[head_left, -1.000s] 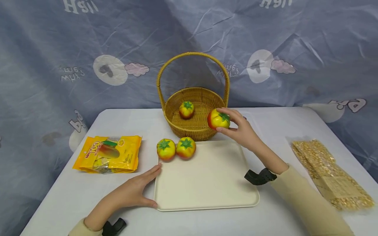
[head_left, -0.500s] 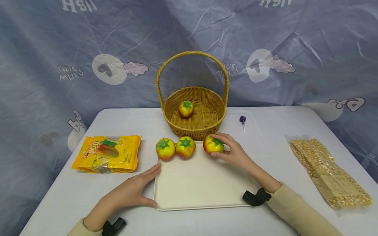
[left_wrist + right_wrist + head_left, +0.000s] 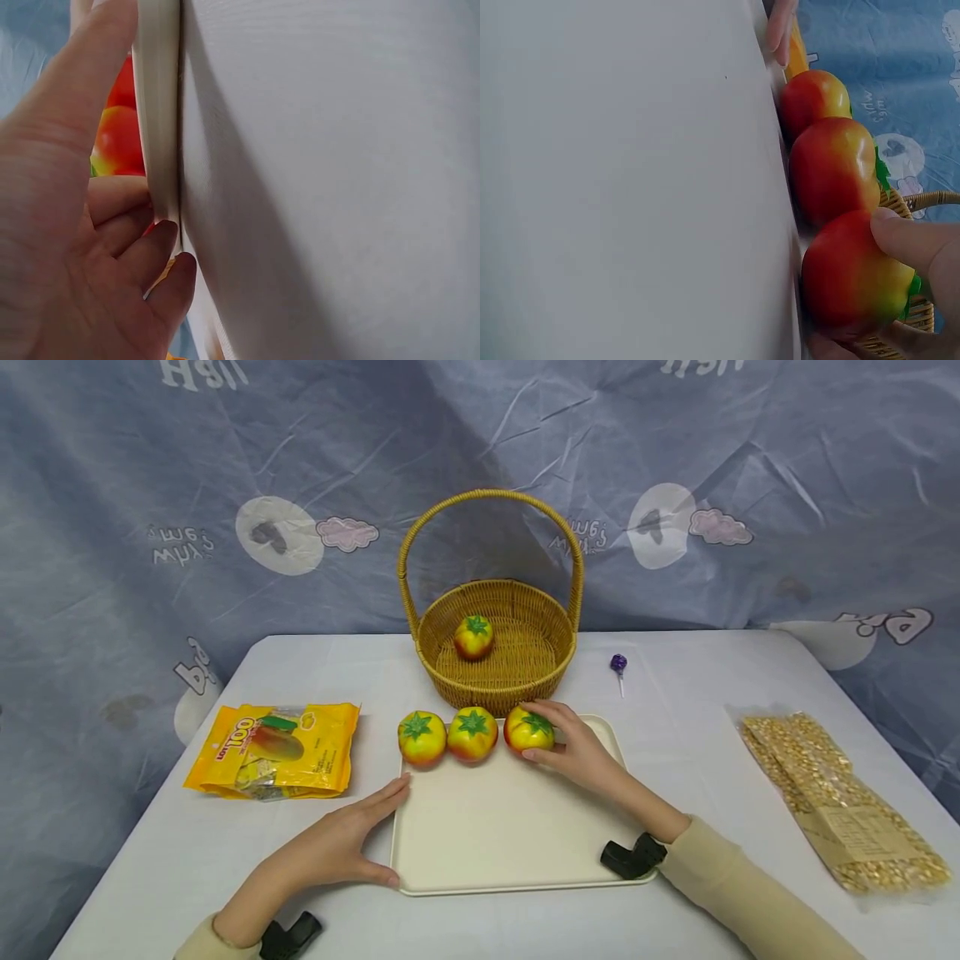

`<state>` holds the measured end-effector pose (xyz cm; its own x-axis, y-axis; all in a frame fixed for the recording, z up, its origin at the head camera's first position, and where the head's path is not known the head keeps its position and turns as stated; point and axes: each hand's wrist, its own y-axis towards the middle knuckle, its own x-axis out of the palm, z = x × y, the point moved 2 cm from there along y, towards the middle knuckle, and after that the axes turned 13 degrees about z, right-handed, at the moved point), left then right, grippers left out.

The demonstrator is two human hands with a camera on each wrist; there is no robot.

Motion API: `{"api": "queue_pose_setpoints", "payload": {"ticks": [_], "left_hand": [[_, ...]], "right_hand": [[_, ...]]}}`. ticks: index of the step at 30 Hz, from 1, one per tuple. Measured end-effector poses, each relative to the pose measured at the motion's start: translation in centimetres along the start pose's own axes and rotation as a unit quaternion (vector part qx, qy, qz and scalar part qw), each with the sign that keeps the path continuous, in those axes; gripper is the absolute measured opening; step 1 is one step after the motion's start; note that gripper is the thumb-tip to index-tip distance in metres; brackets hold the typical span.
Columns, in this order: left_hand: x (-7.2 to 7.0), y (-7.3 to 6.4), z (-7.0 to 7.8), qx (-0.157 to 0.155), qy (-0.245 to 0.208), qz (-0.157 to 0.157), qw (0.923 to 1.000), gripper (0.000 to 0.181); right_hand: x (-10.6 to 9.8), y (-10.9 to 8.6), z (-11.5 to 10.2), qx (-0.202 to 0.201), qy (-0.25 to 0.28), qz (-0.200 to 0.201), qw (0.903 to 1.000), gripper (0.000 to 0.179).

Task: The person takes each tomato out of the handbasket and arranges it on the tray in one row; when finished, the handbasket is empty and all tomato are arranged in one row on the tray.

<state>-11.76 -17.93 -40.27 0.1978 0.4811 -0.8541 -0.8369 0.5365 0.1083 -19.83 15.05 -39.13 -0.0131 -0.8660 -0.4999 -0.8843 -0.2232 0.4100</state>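
Three red-and-yellow toy tomatoes with green star-shaped tops stand in a row along the far edge of a cream tray (image 3: 517, 827). My right hand (image 3: 581, 756) grips the right tomato (image 3: 528, 731) between thumb and fingers; in the right wrist view that tomato (image 3: 851, 277) sits close against the middle tomato (image 3: 832, 169). The left tomato (image 3: 422, 739) is at the tray's far left corner. My left hand (image 3: 330, 847) spans the tray's left edge with fingers spread, its thumb and fingertips touching the rim (image 3: 157, 97). Another tomato (image 3: 474, 637) lies inside the wicker basket (image 3: 495, 693).
The basket's tall handle (image 3: 491, 495) arches up behind the tray. A yellow candy bag (image 3: 277, 752) lies on the left, a purple lollipop (image 3: 618, 664) at the back right. Far right is a clear bag of corn kernels (image 3: 840, 802). A printed cloth (image 3: 480, 435) hangs behind the table.
My right hand has brought its tomato from in front of the basket's right side down to the tray's far edge, then left towards the middle tomato. The left hand has stayed put.
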Motion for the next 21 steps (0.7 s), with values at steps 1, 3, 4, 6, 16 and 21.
{"api": "queue_pose_setpoints", "payload": {"ticks": [1,3,4,6,16,21], "left_hand": [[0.0,0.0,0.0,0.0,-0.002,0.0,1.0,0.111],[0.1,0.0,-0.1,-0.001,-0.004,0.0,1.0,0.111],[0.1,0.0,-0.1,-0.002,-0.005,0.0,1.0,0.111],[0.1,0.0,-0.1,-0.002,-0.007,0.0,1.0,0.111],[0.4,0.1,-0.2,-0.009,-0.01,-0.006,0.9999,0.112],[0.2,0.0,-0.1,-0.007,-0.009,-0.001,0.9999,0.111]], "right_hand": [[0.0,0.0,0.0,-0.001,-0.004,0.0,1.0,0.064],[0.1,0.1,-0.1,-0.004,-0.015,0.003,0.9999,0.066],[0.2,0.1,-0.1,-0.004,-0.019,0.004,0.9998,0.067],[0.2,0.1,-0.1,-0.001,-0.027,0.004,0.9996,0.069],[-2.6,0.8,-2.9,-0.039,-0.104,-0.013,0.9937,0.07],[-4.9,4.8,-5.7,-0.065,-0.087,-0.014,0.9939,0.066]]}}
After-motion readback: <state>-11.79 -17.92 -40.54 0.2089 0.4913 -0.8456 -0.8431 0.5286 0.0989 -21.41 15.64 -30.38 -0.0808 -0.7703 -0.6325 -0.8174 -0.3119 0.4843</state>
